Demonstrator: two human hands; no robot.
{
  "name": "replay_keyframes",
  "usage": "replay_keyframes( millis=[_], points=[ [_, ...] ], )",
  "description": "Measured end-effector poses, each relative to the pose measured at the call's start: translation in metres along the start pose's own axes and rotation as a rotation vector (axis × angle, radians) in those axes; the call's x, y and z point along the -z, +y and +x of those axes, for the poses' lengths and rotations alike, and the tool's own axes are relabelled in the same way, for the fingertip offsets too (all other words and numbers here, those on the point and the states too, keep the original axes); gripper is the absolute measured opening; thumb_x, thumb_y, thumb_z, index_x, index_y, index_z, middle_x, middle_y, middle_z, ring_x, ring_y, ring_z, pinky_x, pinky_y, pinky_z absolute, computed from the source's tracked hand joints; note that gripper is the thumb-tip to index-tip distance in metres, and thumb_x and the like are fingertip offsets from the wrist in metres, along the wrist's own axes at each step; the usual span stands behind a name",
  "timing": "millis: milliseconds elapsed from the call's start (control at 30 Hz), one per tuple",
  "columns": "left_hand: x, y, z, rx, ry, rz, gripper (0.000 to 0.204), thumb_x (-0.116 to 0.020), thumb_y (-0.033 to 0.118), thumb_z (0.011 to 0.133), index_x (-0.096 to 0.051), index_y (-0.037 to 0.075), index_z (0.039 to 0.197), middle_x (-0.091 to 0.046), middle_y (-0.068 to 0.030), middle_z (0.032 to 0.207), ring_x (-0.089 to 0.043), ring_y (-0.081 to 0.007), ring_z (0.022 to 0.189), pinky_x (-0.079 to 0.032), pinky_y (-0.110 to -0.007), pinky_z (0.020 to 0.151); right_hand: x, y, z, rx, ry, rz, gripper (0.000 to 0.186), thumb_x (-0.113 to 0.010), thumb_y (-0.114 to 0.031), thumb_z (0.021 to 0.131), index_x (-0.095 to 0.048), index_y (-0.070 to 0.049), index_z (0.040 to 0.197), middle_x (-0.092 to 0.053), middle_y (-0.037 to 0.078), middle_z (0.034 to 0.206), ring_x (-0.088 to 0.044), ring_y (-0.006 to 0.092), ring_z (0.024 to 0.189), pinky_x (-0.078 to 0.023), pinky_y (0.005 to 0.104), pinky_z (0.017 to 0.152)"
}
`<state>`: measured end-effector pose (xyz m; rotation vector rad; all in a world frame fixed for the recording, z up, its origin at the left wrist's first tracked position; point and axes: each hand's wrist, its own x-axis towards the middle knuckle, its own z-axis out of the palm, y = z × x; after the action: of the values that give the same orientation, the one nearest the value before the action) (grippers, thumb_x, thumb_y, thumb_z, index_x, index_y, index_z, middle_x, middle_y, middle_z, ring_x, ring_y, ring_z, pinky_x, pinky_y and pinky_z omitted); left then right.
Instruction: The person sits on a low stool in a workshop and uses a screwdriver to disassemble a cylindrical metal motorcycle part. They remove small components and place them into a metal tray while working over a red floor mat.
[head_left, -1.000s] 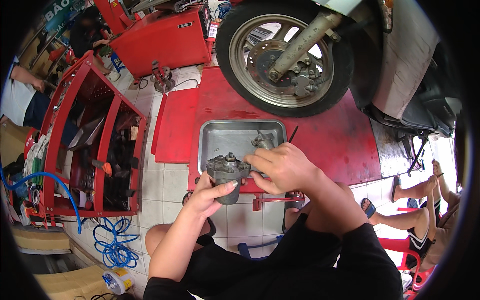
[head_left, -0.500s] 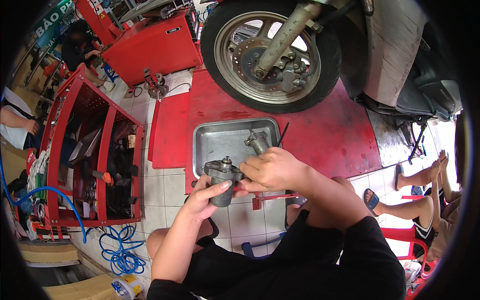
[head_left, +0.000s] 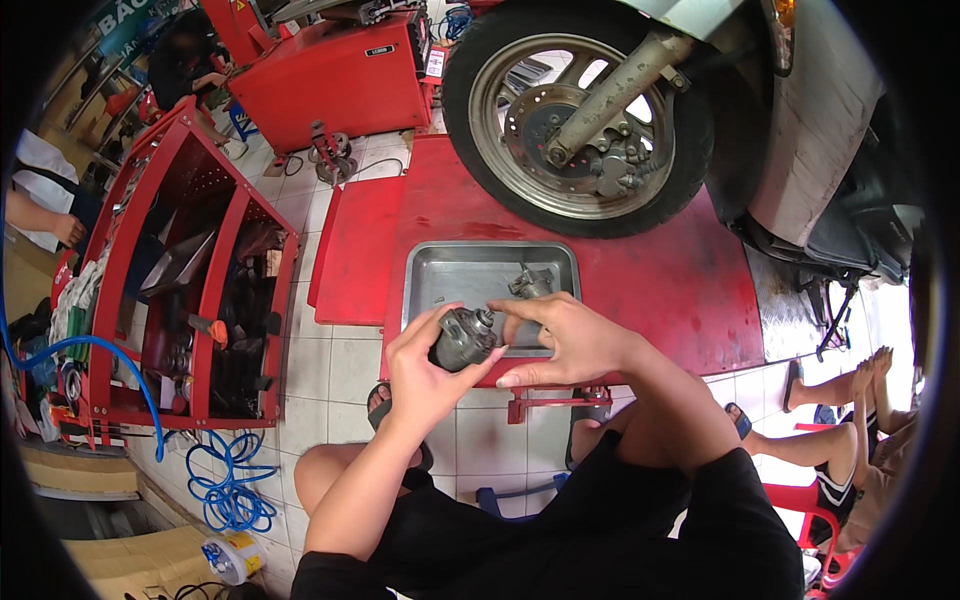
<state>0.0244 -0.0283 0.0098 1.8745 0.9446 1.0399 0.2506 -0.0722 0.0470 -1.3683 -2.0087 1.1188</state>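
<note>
My left hand is wrapped round a dark grey, cylindrical motor. It looks like a starter motor, tilted with its short metal shaft pointing up and to the right. My right hand is beside it, thumb and forefinger spread apart. The forefinger's tip is close to the shaft; whether it touches I cannot tell. Behind the right hand, a smaller grey metal part lies in a shallow steel tray. A tiny dark bit also lies in the tray.
The tray stands on a red lift platform, before a scooter's front wheel. On the left are a red tool cart and a coiled blue hose. A person's legs show at the right, other people at the far left.
The motor has been tipped from upright, its shaft end swinging right. My right hand has come off its side and spread its fingers. A thin dark stick beside that hand no longer shows.
</note>
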Motion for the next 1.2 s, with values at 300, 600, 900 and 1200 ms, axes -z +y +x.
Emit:
replay_keyframes(
  millis=[300,600,900,1200],
  points=[
    [0.01,-0.002,0.001,-0.393,0.099,0.386,0.07,-0.088,0.011,0.057,-0.064,-0.002,0.121,-0.069,-0.0167,0.112,-0.072,-0.0333,0.089,-0.06,-0.039,0.074,-0.034,-0.007,0.013,-0.01,0.119,0.293,0.103,-0.091,-0.041,0.073,-0.041,0.009,0.148,-0.063,0.022,0.13,-0.04,0.0067,0.059,-0.043,0.027,0.055],
    [0.011,-0.002,-0.002,-0.472,0.096,0.473,0.077,-0.086,0.008,0.051,-0.063,-0.002,0.124,-0.068,-0.0188,0.114,-0.072,-0.0339,0.09,-0.06,-0.039,0.074,-0.038,-0.003,0.017,-0.006,0.142,0.416,0.098,-0.091,-0.035,0.073,-0.043,0.009,0.146,-0.058,0.004,0.082,-0.031,0.003,0.052,-0.033,0.0244,0.048],
    [0.006,0.008,-0.005,-0.19,-0.021,0.254,0.086,-0.09,0.006,0.054,-0.055,0.002,0.132,-0.061,-0.0154,0.128,-0.069,-0.0299,0.1,-0.06,-0.038,0.075,-0.024,0.002,0.024,0.025,0.163,0.307,0.084,-0.089,-0.034,0.065,-0.06,0.011,0.129,-0.054,0.004,0.066,-0.037,0.0065,0.051,-0.033,0.0279,0.048],
    [0.012,-0.027,0.012,0.347,-0.606,-0.913,0.155,-0.095,0.059,0.048,-0.006,0.006,0.162,-0.033,-0.0147,0.158,-0.049,-0.0255,0.136,-0.054,-0.04,0.1,-0.008,-0.008,0.011,0.189,0.179,0.165,0.072,-0.092,-0.027,0.063,-0.065,0.007,0.12,-0.06,0.008,0.086,-0.044,0.0112,0.056,-0.033,0.0293,0.05]
  ],
)
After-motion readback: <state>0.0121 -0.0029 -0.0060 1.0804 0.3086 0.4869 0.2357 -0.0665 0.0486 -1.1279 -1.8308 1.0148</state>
